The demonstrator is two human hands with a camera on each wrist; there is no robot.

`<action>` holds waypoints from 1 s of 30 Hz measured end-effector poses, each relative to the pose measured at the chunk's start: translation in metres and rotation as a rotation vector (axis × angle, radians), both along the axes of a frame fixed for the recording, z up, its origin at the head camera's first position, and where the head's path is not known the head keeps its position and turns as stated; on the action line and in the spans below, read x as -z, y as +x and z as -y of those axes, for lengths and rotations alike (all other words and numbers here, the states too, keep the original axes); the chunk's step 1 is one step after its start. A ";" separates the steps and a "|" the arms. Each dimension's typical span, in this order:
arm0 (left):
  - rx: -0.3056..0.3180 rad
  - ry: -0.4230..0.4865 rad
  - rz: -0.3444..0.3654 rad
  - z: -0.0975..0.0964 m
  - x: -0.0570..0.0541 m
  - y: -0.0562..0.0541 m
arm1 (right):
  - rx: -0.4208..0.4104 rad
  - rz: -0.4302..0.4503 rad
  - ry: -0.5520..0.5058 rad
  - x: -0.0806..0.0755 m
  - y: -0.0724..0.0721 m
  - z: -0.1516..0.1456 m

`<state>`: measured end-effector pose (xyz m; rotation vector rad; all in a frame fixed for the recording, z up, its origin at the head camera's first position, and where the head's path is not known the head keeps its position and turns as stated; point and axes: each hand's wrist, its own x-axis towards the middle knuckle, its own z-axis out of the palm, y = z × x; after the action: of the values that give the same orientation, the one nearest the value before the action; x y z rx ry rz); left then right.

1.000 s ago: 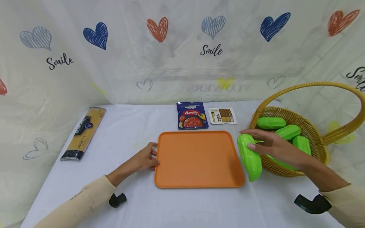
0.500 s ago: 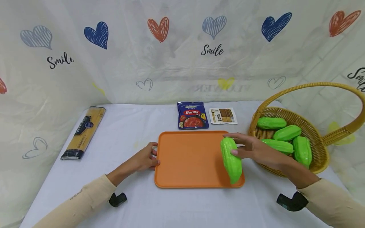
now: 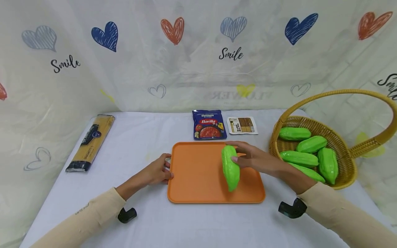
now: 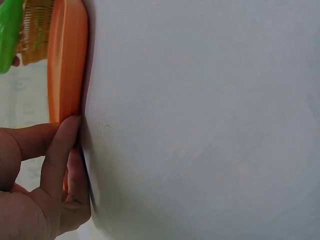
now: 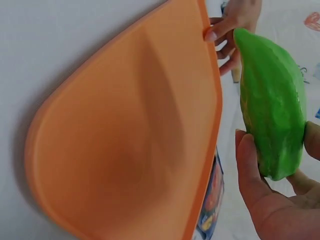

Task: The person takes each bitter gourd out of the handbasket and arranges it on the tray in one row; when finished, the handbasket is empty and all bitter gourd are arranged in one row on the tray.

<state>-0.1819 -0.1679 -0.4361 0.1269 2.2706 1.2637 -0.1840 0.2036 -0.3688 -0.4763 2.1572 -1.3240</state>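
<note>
Over the right half of the orange tray [image 3: 198, 186], my right hand [image 3: 252, 158] holds a glossy green ridged vegetable [image 3: 230, 172], shaped like a bitter melon. Its thumb and fingers pinch the upper part, and the tapered end points down toward the tray. The right wrist view shows the vegetable [image 5: 272, 100] raised off the tray, whose surface [image 5: 115, 125] carries a shadow. At the tray's left rim, my left hand [image 3: 156, 172] grips the edge between thumb and fingers. Up close in the left wrist view, the fingers [image 4: 60, 155] are on the rim [image 4: 70, 60].
A wicker basket [image 3: 347, 172] with a tall handle stands on the right, holding several similar green vegetables [image 3: 327, 165]. Behind the tray lie a blue Barilla sauce pouch [image 3: 209, 124] and a small white-and-brown packet [image 3: 242, 125]. A spaghetti pack [image 3: 91, 143] lies at the far left.
My right hand has carried the green vegetable leftward from beside the basket to above the tray. The left hand stays at the tray's rim.
</note>
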 end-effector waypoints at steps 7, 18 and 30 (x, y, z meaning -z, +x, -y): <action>0.006 -0.010 -0.005 0.000 0.000 -0.001 | -0.018 0.012 -0.083 0.008 -0.010 0.016; -0.001 -0.001 0.003 0.001 -0.003 -0.001 | -0.010 0.044 -0.025 0.007 -0.019 0.034; -0.046 0.042 0.036 0.003 0.001 -0.001 | -0.077 0.059 0.001 0.009 -0.030 0.047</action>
<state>-0.1829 -0.1712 -0.4369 0.0672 2.2290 1.3271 -0.2136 0.1567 -0.3781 -0.5091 2.0707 -1.2794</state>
